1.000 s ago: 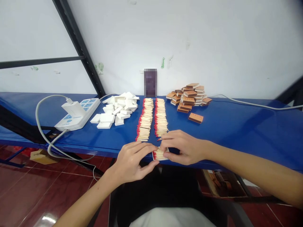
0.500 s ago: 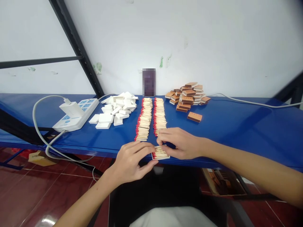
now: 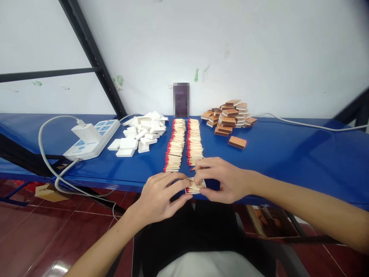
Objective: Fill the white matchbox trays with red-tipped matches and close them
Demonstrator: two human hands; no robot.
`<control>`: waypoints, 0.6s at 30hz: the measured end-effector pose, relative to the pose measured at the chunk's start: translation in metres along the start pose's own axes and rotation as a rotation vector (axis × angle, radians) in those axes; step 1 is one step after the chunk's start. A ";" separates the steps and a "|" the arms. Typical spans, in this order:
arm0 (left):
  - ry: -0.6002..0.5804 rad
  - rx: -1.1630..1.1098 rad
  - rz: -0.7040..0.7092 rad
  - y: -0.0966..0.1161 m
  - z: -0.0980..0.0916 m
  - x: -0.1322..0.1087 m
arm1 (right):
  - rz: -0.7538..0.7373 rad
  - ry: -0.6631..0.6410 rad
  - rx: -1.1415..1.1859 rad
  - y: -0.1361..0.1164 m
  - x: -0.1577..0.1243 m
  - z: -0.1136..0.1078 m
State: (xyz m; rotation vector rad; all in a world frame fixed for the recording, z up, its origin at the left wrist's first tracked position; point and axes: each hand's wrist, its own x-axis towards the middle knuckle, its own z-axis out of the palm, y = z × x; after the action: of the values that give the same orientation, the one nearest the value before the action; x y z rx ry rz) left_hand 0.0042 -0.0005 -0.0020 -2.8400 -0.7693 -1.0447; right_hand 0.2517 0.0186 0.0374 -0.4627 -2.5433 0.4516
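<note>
While it fills the upper view, white wall (image 3: 259, 57): backs everything from 10 to 2 o'clock, reckoned from the white matchbox tray (image 3: 196, 192) with 12 toward the wall.
Blue shelf (image 3: 288, 154): runs flat below the wall, carrying the tray at its near edge.
Right hand (image 3: 220, 179): at 3 o'clock, forefinger and thumb bent over the tray's right end; whether they pinch a match is hidden.
Left hand (image 3: 161, 196): at 9 o'clock, thumb and fingers closed about the tray's left end, seemingly bracing it.
Heap of white trays (image 3: 142, 134): between 10 and 11 o'clock, jumbled.
White power strip (image 3: 107, 130): at 10 o'clock, with a charger (image 3: 86, 134) plugged in.
Stack of brown matchboxes (image 3: 230, 121): at 1 o'clock, loosely piled.
Match rows: left row (image 3: 176, 148) at 11 o'clock, right row (image 3: 195, 142) at 12, red heads toward 9.
Lone brown matchbox (image 3: 237, 142): between 1 and 2 o'clock, lying flat, apart from the stack.
White matchbox tray: flat between both hands; probably light, thin card, fairly stiff yet easily crushed, so best steadied gently by its short ends.
Matches in the tray (image 3: 191, 189): red heads toward 9; likely featherlight, brittle and apt to roll, best pinched by the pale sticks, clear of the heads.
</note>
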 end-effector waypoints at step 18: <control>-0.007 0.000 0.000 -0.001 0.001 -0.001 | -0.026 -0.006 -0.090 -0.001 0.001 -0.002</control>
State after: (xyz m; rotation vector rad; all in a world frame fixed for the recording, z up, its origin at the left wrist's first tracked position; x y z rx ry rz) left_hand 0.0036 -0.0003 -0.0037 -2.8457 -0.7699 -1.0351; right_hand 0.2515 0.0189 0.0394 -0.4606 -2.5806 0.3301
